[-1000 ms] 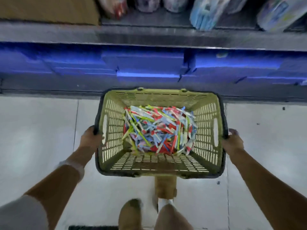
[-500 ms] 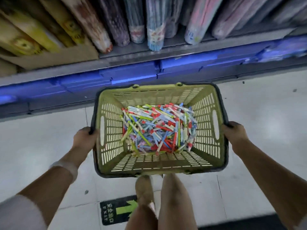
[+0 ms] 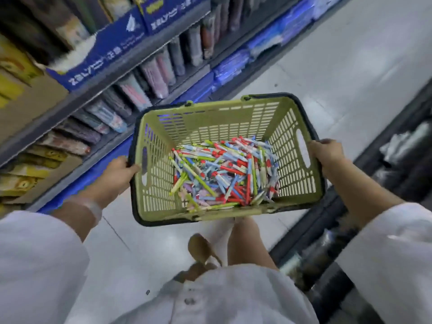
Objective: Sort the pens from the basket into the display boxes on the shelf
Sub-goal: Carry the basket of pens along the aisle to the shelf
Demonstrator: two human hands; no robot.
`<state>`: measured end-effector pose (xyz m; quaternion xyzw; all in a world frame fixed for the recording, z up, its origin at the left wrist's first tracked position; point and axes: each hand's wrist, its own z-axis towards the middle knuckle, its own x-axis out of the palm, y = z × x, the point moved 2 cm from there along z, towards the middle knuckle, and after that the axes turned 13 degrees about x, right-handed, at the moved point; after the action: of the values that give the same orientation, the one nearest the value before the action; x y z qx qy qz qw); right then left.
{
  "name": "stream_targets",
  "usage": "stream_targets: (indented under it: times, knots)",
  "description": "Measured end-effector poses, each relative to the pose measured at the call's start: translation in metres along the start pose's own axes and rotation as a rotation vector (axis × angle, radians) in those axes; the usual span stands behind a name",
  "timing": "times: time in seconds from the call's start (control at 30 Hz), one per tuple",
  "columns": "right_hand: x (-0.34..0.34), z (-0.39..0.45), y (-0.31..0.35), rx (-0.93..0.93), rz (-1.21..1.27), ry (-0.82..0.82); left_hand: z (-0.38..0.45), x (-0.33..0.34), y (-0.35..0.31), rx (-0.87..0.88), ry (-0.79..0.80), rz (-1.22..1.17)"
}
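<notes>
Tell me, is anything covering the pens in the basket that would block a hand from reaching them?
Nothing visible covers the pens; the basket is open-topped. But the left hand and right hand both grip its rim.

A shop aisle. At the left of the frame runs a long shelf (image 3: pixel 121 64) with stacked tiers, packed with rows of wrapped stationery packs (image 3: pixel 149 73) standing edge-on, and blue display boxes (image 3: pixel 98 54) with printed white lettering at the upper left. A plastic shopping basket (image 3: pixel 210 122) sits mid-frame above a pale tiled floor (image 3: pixel 350 54). A second dark shelf (image 3: pixel 397 174) lines the right edge.
</notes>
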<state>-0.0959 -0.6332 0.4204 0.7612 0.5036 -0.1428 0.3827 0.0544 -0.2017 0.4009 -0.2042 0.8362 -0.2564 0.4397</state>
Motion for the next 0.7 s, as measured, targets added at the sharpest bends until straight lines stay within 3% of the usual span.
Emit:
stream_targets:
  times: [0.27,0.7]
  knots:
    - [-0.127,0.091,0.011,0.217,0.369,-0.047,0.105,0.048,-0.211,0.292,0.044,0.191]
    - [-0.28,0.279,0.133,0.335,0.633,-0.185,0.315,0.155,-0.517,0.409,-0.032,0.208]
